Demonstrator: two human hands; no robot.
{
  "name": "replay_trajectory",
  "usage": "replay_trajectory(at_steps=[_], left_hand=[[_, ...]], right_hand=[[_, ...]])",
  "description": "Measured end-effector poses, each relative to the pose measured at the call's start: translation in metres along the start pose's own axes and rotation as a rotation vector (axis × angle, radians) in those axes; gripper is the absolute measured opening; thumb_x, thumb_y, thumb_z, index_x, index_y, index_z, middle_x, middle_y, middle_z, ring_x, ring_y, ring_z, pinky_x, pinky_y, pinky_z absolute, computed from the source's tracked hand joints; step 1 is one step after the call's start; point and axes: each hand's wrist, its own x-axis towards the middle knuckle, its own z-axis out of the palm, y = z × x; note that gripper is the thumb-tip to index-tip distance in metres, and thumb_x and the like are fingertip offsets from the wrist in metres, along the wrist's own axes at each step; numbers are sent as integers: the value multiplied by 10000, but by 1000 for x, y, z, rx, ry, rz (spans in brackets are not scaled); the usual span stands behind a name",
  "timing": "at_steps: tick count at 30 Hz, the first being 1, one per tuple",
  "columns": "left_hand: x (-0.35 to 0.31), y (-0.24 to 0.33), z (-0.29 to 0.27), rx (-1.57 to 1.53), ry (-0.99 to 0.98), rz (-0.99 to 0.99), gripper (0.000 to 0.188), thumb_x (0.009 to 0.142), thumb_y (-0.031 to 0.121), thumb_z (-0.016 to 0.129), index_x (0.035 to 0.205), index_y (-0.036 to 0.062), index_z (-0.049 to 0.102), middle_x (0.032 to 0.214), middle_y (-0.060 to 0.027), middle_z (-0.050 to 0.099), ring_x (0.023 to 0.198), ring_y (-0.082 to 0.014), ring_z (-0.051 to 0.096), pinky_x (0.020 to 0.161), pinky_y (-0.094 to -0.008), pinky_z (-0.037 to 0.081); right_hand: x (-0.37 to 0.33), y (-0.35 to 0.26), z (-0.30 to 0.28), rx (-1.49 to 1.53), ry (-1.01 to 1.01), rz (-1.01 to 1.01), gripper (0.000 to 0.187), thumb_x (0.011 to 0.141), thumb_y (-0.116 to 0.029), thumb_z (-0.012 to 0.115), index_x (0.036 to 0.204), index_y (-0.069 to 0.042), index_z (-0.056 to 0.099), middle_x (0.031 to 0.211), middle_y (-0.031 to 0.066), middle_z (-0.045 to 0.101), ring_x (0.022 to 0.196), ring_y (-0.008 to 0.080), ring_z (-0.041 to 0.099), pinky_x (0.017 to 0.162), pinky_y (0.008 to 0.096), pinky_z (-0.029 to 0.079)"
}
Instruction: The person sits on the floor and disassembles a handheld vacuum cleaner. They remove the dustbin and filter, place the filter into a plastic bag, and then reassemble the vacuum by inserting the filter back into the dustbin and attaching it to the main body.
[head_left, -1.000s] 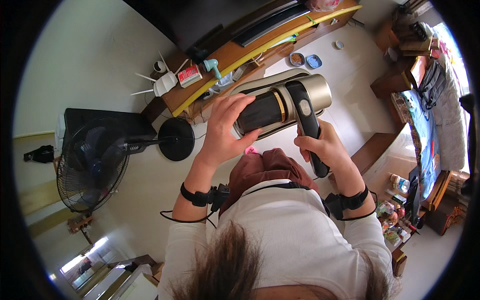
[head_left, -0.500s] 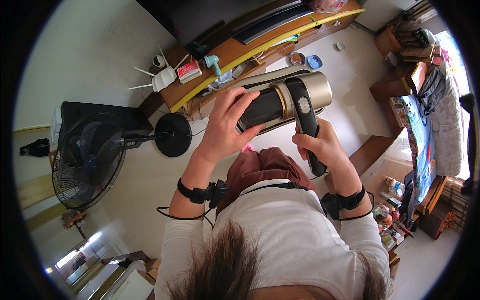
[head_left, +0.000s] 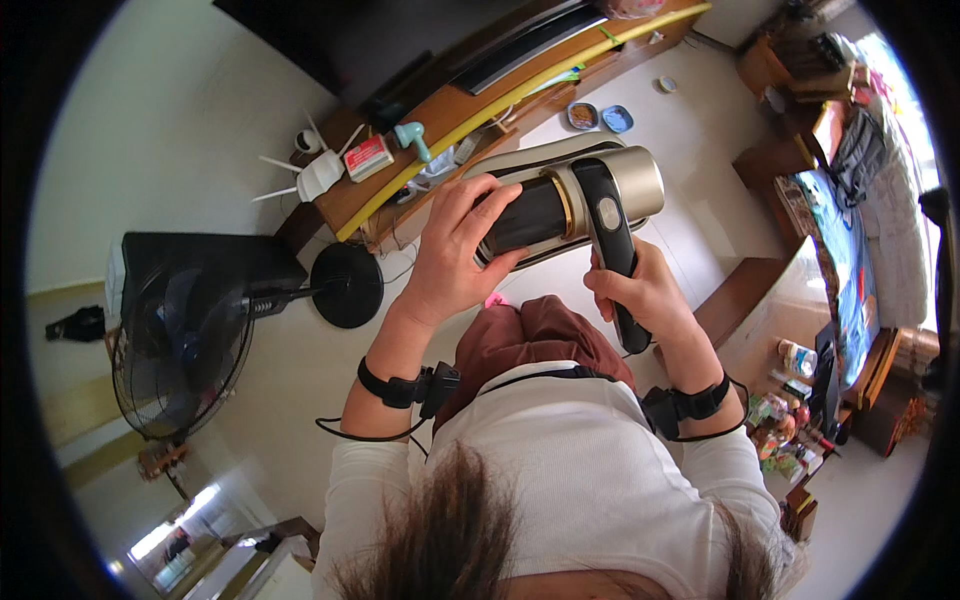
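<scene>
A handheld vacuum cleaner (head_left: 618,185) with a champagne-coloured body and a black handle is held up in front of my waist. My left hand (head_left: 462,245) wraps its fingers and thumb around the dark dust cup (head_left: 530,215), which has a gold ring at its end. Lower on the right, my right hand (head_left: 640,290) grips the black handle (head_left: 610,225). A wide, flat head (head_left: 550,152) shows behind the dust cup; part of it is hidden by the cup and my left hand.
On the left stands a black floor fan (head_left: 180,335) with a round base (head_left: 346,285). A wooden TV cabinet (head_left: 360,205) carries a white router (head_left: 320,176). Two pet bowls (head_left: 600,117) lie on the floor ahead. A cluttered low table (head_left: 745,345) is at the right, by a bed (head_left: 835,240).
The room has turned slightly in view as my head moved. Both hands keep the same hold on the vacuum cleaner, which stays nearly in place before me.
</scene>
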Motion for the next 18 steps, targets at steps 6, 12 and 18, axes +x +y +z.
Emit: replay_trajectory(at_steps=[6, 12, 18], left_hand=[[44, 7, 52, -174, -161, 157, 689, 605, 34, 845, 1248, 63, 598, 1196, -97, 541, 1067, -283, 533, 929, -366, 454], [78, 48, 150, -498, -417, 339, 696, 580, 24, 859, 1232, 103, 631, 1159, -100, 541, 1052, -258, 533, 914, -366, 461], [59, 111, 223, -653, -754, 614, 699, 650, 132, 830, 1304, 183, 589, 1194, -130, 503, 1065, -334, 503, 934, -429, 461]], right_hand=[[-39, 23, -28, 162, 280, -21, 185, 783, -81, 679, 843, -7, 521, 650, 19, 547, 529, 103, 550, 496, 254, 440], [-117, 63, -44, 363, 702, -58, 169, 786, -40, 672, 842, -18, 514, 662, 9, 539, 523, 90, 539, 482, 245, 422], [-197, 103, -12, 523, 1111, -1, 167, 797, -45, 668, 829, -30, 505, 661, 13, 540, 514, 91, 545, 473, 242, 428]])
